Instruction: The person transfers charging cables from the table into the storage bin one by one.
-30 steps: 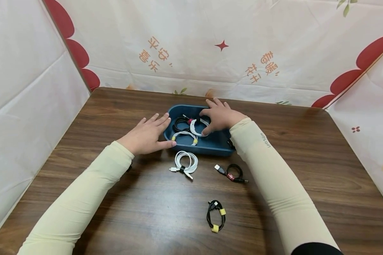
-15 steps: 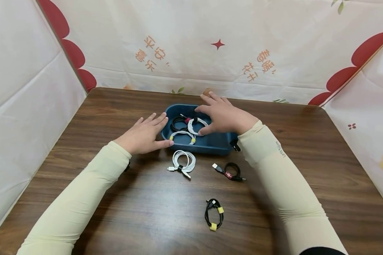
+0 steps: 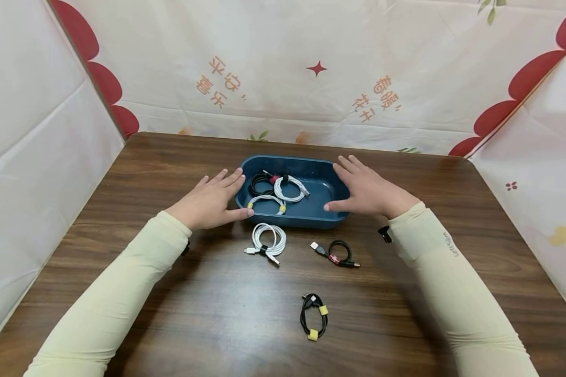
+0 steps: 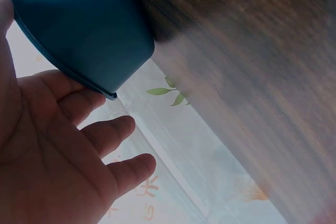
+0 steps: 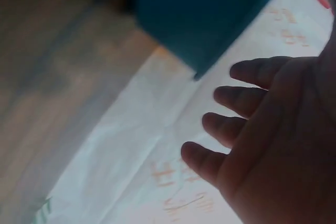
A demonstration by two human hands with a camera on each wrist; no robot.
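1. White cloth (image 3: 273, 31), printed with red scallops and orange writing, hangs behind the tray and to both sides of it.
2. Brown wood-grain table (image 3: 170, 293) lies under the tray and reaches well past it on each side.
3. Pale yellow sleeves cover the person's arms: the left sleeve (image 3: 108, 293) comes in from the tray's near left, the right sleeve (image 3: 453, 277) from its near right.
4. Dark blue tray (image 3: 302, 222), oblong with rounded corners, stands upright between the hands.
5. Left hand (image 3: 209, 205) is spread at the tray's left end, fingers against the rim and thumb at the near left corner, pinching nothing.
6. Right hand (image 3: 370, 187) is spread at the tray's right end, its thumb over the near side; the wrist view shows the fingers apart from the wall, but one cannot tell whether the thumb touches.
7. White cable (image 3: 279, 245), coiled with a black tie, lies just in front of the tray.
8. Inside the tray's left half sit three coils: a white coil (image 3: 278, 189) with a black tie, a black coil (image 3: 254, 184), and a yellow-tied white coil (image 3: 266, 197).
9. Black cable with two yellow ties (image 3: 303, 318) lies well in front of the tray.
10. Black cable with a red tie (image 3: 349, 252) lies near the tray's front right.
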